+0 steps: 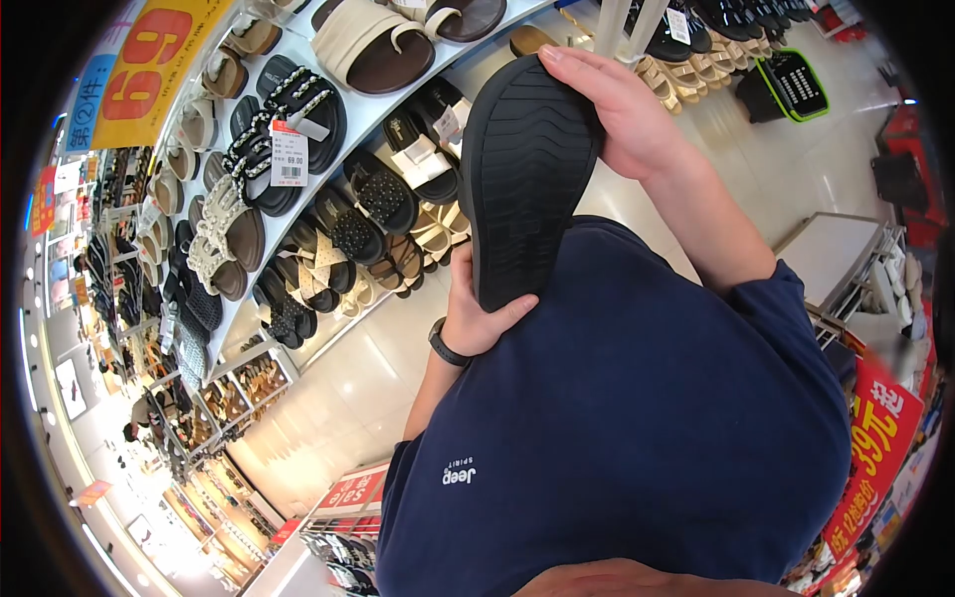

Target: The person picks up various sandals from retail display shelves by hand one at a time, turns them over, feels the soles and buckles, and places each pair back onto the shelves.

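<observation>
A black sandal (527, 174) is held up in front of my chest with its ridged sole facing me; its upper side is hidden. My right hand (622, 109) grips the wide end, thumb resting on the sole's edge and fingers mostly behind. Lower down, my left hand (477, 308) wraps the narrow end, its thumb pressed on the sole. A black band circles that wrist. Just left of the sandal, a white display shelf (383, 109) carries several sandals, including a black braided pair (298, 119) with a price tag (289, 154).
Beige wide-strap sandals (373, 45) sit on the top shelf. A yellow price sign (149, 70) stands at upper left. On the floor at upper right is a black basket with a green rim (824, 95). A red sale sign (870, 458) and a grey-topped stand (831, 254) are at right.
</observation>
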`<state>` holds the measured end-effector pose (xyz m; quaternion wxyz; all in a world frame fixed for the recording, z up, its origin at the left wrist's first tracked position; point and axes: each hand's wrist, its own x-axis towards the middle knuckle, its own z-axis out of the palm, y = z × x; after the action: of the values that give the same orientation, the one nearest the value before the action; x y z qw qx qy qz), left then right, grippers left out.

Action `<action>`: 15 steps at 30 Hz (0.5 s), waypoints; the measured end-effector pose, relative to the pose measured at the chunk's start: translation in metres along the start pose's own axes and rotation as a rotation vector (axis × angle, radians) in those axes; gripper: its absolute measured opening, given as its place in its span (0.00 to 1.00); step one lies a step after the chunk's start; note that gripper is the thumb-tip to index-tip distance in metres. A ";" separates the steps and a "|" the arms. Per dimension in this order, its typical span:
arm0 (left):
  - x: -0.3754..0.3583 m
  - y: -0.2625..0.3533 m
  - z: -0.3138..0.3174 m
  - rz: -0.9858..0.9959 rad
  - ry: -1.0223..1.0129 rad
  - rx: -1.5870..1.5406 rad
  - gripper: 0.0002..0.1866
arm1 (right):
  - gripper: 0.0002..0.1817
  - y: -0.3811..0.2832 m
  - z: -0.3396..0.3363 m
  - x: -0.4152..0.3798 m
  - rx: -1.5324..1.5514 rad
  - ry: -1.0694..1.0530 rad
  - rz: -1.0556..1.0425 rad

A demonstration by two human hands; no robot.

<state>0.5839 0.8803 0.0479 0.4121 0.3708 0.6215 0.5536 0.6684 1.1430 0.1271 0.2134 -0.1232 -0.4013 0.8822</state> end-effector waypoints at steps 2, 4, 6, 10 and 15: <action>-0.001 0.001 0.001 0.003 0.009 0.008 0.41 | 0.15 -0.006 0.001 0.000 -0.006 -0.035 0.059; -0.002 -0.001 0.000 0.022 0.005 0.020 0.40 | 0.15 -0.011 0.002 0.002 -0.052 -0.027 0.118; -0.001 -0.002 -0.001 0.028 0.002 0.012 0.40 | 0.16 -0.011 0.000 0.005 -0.066 -0.023 0.154; 0.002 -0.009 -0.004 -0.016 -0.004 -0.089 0.39 | 0.17 -0.005 -0.004 0.010 -0.040 -0.008 0.136; 0.008 -0.003 -0.001 -0.082 0.069 -0.162 0.39 | 0.19 0.019 0.005 0.010 -0.181 0.281 -0.092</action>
<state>0.5800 0.8872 0.0442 0.4413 0.2912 0.6032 0.5971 0.6525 1.1331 0.1151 0.2955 -0.2456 -0.4505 0.8059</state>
